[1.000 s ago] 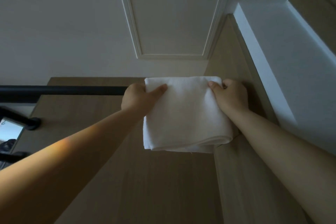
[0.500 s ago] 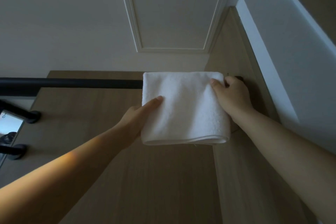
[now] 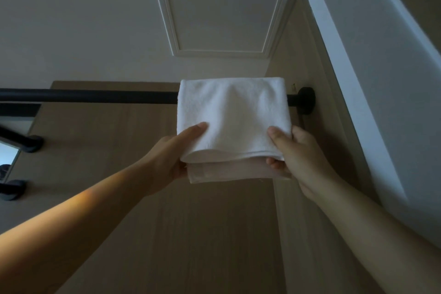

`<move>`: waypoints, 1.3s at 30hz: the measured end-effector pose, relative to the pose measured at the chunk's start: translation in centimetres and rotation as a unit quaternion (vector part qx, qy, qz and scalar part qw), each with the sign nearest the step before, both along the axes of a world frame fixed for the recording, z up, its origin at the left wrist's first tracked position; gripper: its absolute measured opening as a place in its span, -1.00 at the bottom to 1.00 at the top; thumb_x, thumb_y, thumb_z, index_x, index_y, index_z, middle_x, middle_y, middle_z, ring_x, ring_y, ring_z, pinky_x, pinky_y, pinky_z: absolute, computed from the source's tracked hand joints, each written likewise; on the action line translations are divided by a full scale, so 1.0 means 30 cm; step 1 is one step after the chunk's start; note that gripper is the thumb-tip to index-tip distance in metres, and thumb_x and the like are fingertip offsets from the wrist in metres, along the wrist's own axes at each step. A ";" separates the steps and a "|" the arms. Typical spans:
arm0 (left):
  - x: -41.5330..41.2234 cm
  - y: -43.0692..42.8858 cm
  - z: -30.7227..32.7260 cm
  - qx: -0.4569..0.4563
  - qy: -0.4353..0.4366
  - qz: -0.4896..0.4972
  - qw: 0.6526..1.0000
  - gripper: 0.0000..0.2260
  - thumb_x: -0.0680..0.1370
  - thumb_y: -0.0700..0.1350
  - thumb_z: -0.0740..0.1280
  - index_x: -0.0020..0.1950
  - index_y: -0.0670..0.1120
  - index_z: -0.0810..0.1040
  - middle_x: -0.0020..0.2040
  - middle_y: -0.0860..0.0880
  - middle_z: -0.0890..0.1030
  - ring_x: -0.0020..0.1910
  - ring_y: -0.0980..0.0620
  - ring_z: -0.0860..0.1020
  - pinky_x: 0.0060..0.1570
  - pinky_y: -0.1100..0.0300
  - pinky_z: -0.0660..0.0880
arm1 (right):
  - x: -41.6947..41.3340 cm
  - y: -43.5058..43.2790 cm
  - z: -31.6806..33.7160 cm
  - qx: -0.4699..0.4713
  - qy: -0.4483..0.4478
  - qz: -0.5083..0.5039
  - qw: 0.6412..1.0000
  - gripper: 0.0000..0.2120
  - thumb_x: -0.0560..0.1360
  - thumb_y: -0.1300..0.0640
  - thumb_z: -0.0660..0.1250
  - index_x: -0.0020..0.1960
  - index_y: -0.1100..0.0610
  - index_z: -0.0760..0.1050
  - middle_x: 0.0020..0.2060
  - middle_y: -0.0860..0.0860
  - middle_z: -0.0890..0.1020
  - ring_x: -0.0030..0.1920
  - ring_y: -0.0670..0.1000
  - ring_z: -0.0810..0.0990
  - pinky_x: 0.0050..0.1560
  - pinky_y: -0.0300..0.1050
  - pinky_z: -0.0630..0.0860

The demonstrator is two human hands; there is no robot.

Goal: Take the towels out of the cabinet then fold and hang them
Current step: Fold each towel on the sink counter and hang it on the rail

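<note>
With the towel (image 3: 232,112) draped over the rail (image 3: 95,96), left hand (image 3: 174,157) and right hand (image 3: 296,153) pinch its lower corners, apparently to level both hanging halves.

White panelled ceiling (image 3: 219,7); mirror edge (image 3: 8,160) lower left, on black brackets.

Dim, soft light with a warm patch on the left forearm (image 3: 78,207), wide-angle bending at the edges.

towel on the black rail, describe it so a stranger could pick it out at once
Follow the black rail along the wood panel toward its round wall mount on the right. Draped over it there is the folded white towel, both hands gripping its lower corners; it is the only cloth in sight.
</note>
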State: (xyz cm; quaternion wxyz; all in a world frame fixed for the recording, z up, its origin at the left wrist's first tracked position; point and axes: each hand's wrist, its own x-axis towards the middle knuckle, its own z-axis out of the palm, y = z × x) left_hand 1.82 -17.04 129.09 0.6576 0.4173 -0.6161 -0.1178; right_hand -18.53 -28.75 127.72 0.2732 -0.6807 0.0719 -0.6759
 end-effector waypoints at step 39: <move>0.054 -0.001 -0.027 -0.101 -0.141 0.250 0.953 -0.69 0.43 0.12 0.45 0.03 -0.06 0.59 -0.11 -0.03 0.69 -0.17 0.02 0.69 -0.15 0.04 0.66 | 0.017 -0.083 -0.129 0.090 -0.038 0.102 0.990 -0.83 0.43 0.02 0.47 -0.12 0.14 0.65 -0.21 0.03 0.73 -0.19 -0.03 0.72 -0.23 -0.26 0.58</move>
